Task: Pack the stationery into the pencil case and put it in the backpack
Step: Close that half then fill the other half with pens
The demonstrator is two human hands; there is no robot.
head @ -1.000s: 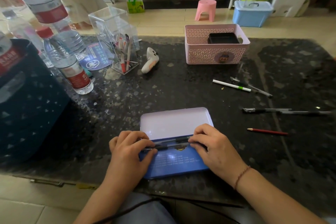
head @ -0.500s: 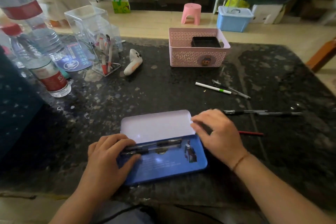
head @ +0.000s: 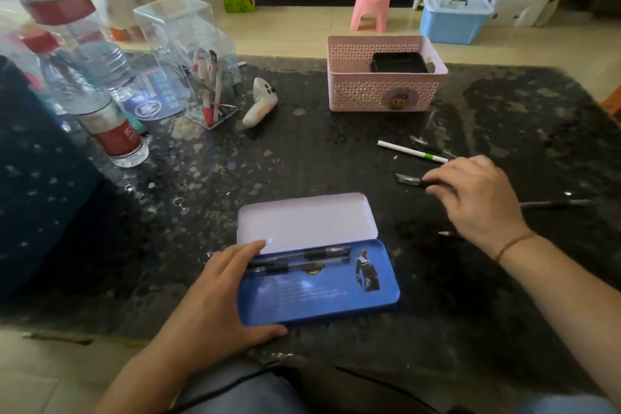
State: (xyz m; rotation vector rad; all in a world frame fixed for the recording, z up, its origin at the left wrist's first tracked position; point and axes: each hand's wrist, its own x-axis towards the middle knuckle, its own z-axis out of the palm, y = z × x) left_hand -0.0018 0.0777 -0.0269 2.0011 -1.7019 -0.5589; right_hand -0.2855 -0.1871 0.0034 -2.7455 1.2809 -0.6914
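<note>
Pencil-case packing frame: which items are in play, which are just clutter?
In play: pencil case, two pens in it, left hand steadying it, right hand over black pen, white pen, red pencil.

Clutter: water bottles, clear holder, controller, pink basket.

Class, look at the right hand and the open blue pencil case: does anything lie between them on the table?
Nothing visible does. The right hand is on a black pen; bare dark stone table separates it from the open blue metal pencil case.
</note>
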